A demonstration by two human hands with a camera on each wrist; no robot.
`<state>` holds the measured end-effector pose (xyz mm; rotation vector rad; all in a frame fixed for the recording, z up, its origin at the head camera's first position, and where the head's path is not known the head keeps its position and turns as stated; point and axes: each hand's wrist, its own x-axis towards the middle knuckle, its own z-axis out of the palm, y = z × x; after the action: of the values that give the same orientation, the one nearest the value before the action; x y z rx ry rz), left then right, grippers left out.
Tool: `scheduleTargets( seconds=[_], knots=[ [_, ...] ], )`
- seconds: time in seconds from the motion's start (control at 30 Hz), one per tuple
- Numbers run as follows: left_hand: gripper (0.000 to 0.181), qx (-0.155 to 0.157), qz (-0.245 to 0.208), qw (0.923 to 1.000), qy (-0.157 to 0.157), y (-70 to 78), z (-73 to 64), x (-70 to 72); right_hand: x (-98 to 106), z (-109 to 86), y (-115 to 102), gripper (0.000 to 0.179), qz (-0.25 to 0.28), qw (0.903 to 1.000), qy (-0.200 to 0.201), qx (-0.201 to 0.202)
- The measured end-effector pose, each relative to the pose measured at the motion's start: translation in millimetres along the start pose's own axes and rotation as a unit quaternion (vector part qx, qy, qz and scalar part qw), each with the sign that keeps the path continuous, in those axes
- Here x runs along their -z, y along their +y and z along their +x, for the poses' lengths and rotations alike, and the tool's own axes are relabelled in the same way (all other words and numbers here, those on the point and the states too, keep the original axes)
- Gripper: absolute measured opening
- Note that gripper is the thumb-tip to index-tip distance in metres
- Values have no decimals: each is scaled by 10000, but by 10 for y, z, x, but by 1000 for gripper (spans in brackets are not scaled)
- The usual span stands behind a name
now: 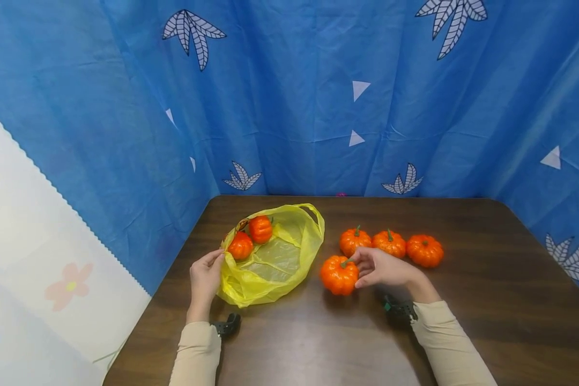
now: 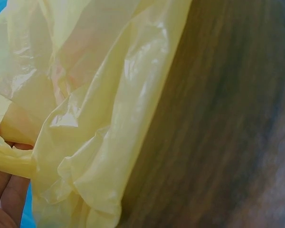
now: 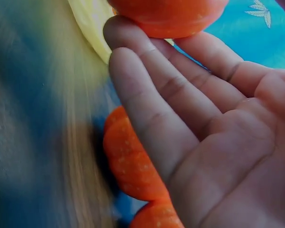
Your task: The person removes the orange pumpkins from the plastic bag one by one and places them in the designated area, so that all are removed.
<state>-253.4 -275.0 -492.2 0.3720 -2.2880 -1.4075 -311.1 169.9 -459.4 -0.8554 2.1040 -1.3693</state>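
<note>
A yellow plastic bag (image 1: pixel 270 287) lies spread on the table with its mouth gaping upward. Two small orange pumpkins (image 1: pixel 260 229) are inside, against its left side. My left hand (image 1: pixel 206 276) pinches the bag's left rim; in the left wrist view, yellow plastic (image 2: pixel 99 114) covers most of that hand. To the right of the bag, my right hand (image 1: pixel 386 266) grips a small orange pumpkin (image 1: pixel 339 276) by its right side, green stem up. The right wrist view shows the held pumpkin (image 3: pixel 173 16) at the fingertips, with other pumpkins (image 3: pixel 133 159) beyond the fingers.
Three more orange pumpkins (image 1: pixel 389 244) stand in a row behind and right of my right hand. The dark wooden table (image 1: pixel 299 343) is backed by a blue curtain (image 1: pixel 299 96) with leaf prints. A white cloth (image 1: pixel 38 214) hangs at the left.
</note>
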Motion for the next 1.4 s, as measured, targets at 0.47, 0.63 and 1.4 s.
scheduleTargets(
  seconds=[0.47,0.63,1.4],
  knots=[
    [23,-91,-5,10000,-14,20,-12,-10,79,-79,39,44,-594,9973,30,-441],
    [24,-13,-10,10000,-46,32,-18,-1,87,-81,56,44,-527,9973,39,-508],
    [24,50,-4,10000,-13,47,-13,-4,149,-84,151,47,-1049,9897,389,-893]
  ],
)
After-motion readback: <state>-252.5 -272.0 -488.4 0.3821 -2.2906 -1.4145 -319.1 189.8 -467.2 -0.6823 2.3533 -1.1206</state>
